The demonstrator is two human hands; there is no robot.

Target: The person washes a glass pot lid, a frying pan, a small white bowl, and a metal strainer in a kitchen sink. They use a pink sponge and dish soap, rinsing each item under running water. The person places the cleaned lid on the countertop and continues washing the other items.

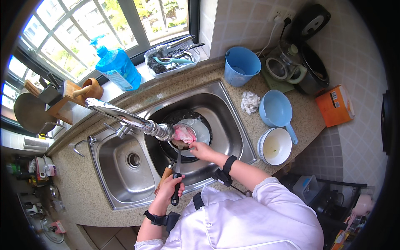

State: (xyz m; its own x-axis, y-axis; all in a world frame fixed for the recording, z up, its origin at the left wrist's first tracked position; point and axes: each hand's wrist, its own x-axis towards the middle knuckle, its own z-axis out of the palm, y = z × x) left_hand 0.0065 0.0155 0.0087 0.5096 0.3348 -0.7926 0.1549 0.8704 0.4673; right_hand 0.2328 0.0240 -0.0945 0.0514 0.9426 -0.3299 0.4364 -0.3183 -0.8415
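Observation:
My left hand [170,187] grips the black handle [177,192] of a metal-shanked cooking utensil, whose head lies under the faucet, partly hidden. My right hand [203,151] pinches the lower edge of a pink and white cloth [185,134] resting against that head. Both are above the larger basin [225,125] of a steel double sink. A dark pan [170,117] sits in this basin, with a pale round dish [203,131] inside it. A wooden handle [165,175], seemingly the pan's, sticks out beside my left hand. The chrome faucet [125,114] hides part of the cloth.
Right of the sink stand a blue bucket [242,64], crumpled white cloth [250,102], a light-blue dipper [276,106] and stacked bowls [276,147] holding some liquid. On the sill are a blue pump bottle [120,70], a utensil tray [175,70] and a wooden mortar [93,89].

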